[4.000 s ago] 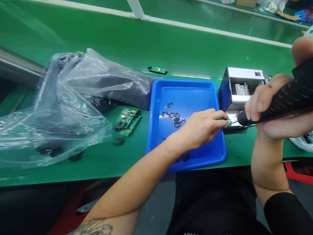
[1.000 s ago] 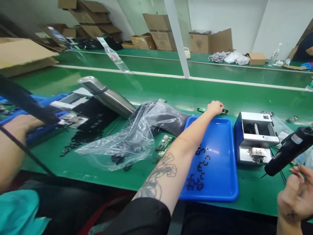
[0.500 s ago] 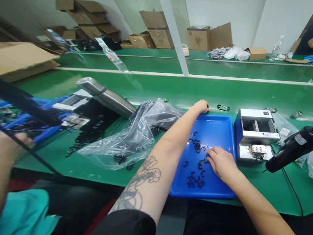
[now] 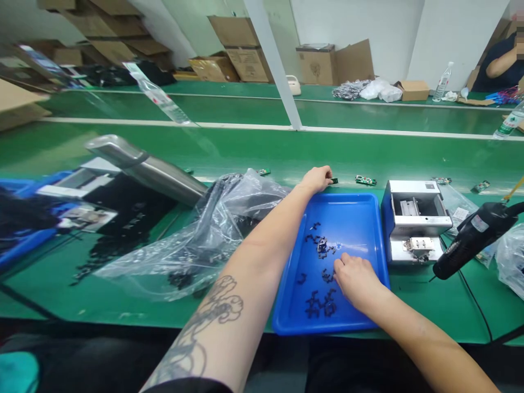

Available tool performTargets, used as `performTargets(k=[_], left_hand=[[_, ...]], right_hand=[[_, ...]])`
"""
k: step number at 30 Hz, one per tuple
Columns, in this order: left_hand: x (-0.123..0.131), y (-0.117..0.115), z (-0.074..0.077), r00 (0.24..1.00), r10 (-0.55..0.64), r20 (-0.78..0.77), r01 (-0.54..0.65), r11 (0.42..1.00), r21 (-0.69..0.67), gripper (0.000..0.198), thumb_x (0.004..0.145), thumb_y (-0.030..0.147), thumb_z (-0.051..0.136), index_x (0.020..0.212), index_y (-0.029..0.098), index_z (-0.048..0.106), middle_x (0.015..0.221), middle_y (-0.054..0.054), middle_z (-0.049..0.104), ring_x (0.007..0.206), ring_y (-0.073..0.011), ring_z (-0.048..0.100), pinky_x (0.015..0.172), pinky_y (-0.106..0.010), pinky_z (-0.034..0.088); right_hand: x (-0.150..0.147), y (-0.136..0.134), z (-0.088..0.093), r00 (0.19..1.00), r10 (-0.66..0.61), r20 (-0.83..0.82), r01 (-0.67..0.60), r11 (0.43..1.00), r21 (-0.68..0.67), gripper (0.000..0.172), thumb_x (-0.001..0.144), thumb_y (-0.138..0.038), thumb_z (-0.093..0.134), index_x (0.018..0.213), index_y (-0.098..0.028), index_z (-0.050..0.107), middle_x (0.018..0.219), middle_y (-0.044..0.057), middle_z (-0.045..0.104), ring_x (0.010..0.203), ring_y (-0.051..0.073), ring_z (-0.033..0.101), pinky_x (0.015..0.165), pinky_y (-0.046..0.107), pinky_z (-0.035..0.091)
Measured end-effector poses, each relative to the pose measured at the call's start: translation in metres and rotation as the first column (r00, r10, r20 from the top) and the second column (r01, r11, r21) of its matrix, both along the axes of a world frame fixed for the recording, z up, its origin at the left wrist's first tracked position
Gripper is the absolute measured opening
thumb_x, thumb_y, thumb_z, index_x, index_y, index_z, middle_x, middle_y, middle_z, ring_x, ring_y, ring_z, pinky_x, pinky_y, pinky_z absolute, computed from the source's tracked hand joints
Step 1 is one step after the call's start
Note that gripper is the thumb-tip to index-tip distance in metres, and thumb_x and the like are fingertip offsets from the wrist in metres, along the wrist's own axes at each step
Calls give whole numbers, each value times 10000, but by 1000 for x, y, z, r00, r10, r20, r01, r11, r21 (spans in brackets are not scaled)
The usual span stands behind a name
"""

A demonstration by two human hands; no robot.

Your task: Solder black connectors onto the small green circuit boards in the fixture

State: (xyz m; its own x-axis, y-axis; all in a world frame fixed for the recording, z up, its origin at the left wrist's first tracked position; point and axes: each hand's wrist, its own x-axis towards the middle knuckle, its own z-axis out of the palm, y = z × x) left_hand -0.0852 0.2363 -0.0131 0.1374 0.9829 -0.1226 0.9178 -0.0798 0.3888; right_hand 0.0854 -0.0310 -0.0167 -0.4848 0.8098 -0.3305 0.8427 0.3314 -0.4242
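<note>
Right hand [image 4: 355, 278] shifted from beside screwdriver [image 4: 470, 234] to blue tray [image 4: 360, 218], black parts [image 4: 322, 248] corralled by its walls; grip can't be told. Circuit board [image 4: 335, 180] pinched by left hand [image 4: 317, 179].

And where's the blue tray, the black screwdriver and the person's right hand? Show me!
Blue tray [image 4: 352, 218]: head view, on its flat inside, toward the far edge.
Black screwdriver [image 4: 466, 240]: head view, on its body.
Right hand [image 4: 357, 279]: head view, on its back.

1 steel flask [image 4: 152, 172]; cardboard boxes [image 4: 317, 65] near wall [image 4: 352, 21].
</note>
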Motion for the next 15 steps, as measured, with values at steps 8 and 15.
performTargets(k=[8, 15], left_hand=[[18, -58, 20, 917, -29, 399, -43, 984, 172, 177, 956, 208, 661, 1119, 140, 650, 1081, -66, 737, 1029, -188, 685, 1001, -341, 532], [45, -151, 13, 693, -168, 701, 165, 984, 73, 177, 1007, 367, 507, 958, 212, 436, 959, -58, 741, 774, -144, 716, 721, -276, 560]], right_hand=[[24, 1, 2, 892, -149, -426, 146, 988, -40, 296, 995, -376, 634, 1180, -147, 662, 1108, 73, 706, 946, 166, 697, 853, 367, 621], [59, -20, 13, 555, -313, -771, 304, 939, -162, 227, 938, -327, 602, 1031, -172, 740, 853, 50, 770, 658, 123, 734, 640, 225, 633]])
